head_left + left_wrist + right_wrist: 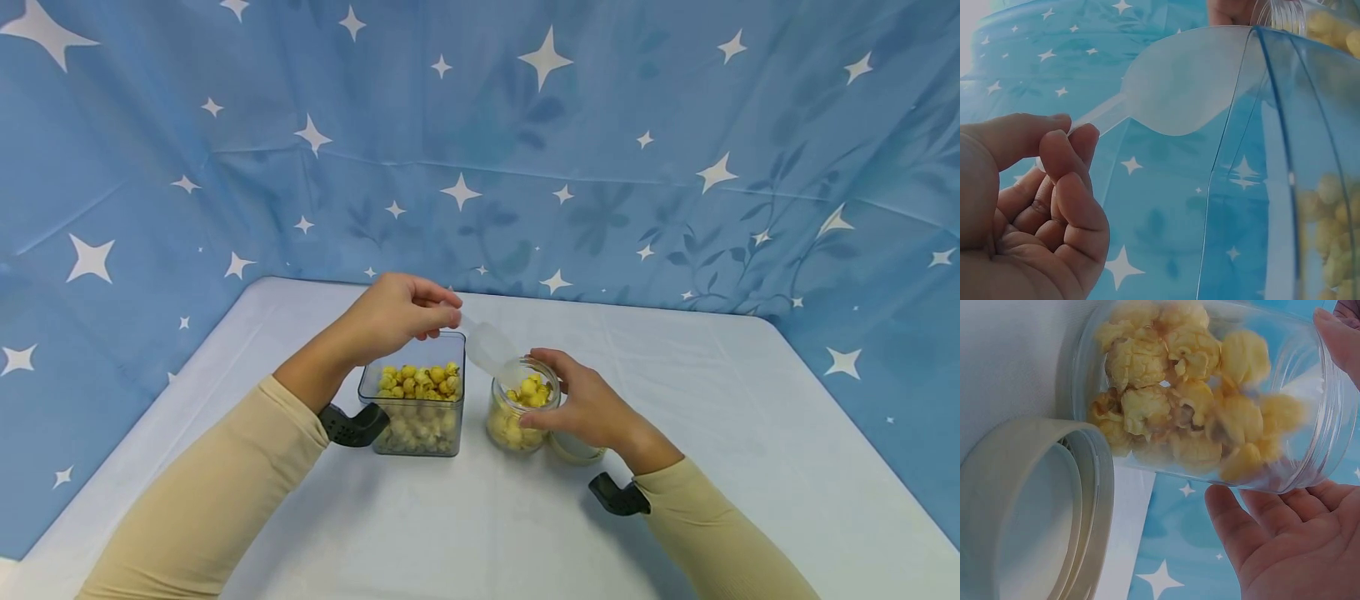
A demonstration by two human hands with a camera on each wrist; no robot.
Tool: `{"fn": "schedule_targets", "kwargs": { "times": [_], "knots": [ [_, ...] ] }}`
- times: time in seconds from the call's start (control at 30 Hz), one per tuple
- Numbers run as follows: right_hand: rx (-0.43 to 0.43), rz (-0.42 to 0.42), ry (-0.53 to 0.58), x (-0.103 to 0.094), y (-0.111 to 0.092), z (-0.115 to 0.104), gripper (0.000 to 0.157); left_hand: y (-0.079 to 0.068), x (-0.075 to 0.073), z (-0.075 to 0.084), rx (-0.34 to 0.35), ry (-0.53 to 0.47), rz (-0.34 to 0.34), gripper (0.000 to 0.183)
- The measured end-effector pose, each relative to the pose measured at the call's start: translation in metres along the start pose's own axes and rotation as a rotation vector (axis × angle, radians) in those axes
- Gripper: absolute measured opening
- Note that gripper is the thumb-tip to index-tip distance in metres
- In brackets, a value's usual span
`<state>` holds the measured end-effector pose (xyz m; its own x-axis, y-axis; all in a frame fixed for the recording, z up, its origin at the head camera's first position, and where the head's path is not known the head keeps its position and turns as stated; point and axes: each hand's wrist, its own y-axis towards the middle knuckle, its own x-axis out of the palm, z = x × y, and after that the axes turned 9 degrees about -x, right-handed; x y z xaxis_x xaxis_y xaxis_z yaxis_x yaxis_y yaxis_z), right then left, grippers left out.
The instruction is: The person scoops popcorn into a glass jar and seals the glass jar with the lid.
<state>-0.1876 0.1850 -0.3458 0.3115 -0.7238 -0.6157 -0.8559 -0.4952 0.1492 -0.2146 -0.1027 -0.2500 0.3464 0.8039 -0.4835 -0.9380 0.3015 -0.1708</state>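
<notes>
My left hand [405, 312] pinches the handle of a translucent white scoop [1179, 81] between thumb and fingers. The scoop's bowl looks bare and slants down to the right, its tip at the mouth of a clear jar [510, 435]. Yellow popcorn [1160, 394] fills much of the jar, seen through its side in the right wrist view. With thumb and fingers on opposite sides near the rim, my right hand [588, 404] holds the jar on the table. Below the left hand stands a clear square container [420, 352], partly filled with similar popcorn [420, 382].
A round cream-rimmed lid [1094, 487] lies right beside the jar, partly under the right hand in the head view. White cloth covers the table [465, 533]. Behind it hangs a blue curtain [480, 108] with white stars.
</notes>
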Motion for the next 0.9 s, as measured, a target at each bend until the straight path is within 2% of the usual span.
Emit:
{"fn": "schedule_targets", "kwargs": {
  "times": [0.37, 0.67, 0.9],
  "knots": [
    [0.003, 0.005, -0.002, 0.0, 0.0, 0.001, 0.092, -0.001, -0.002, -0.001, -0.003, -0.001, 0.01, 0.031],
    [0.007, -0.001, 0.011, 0.0, -0.001, 0.001, 0.094, -0.003, -0.013, -0.012, 0.018, -0.067, 0.016, 0.032],
    [-0.081, 0.027, -0.069, -0.005, 0.002, -0.004, 0.095, -0.017, -0.028, -0.022, 0.039, -0.081, 0.045, 0.034]
  ]
}}
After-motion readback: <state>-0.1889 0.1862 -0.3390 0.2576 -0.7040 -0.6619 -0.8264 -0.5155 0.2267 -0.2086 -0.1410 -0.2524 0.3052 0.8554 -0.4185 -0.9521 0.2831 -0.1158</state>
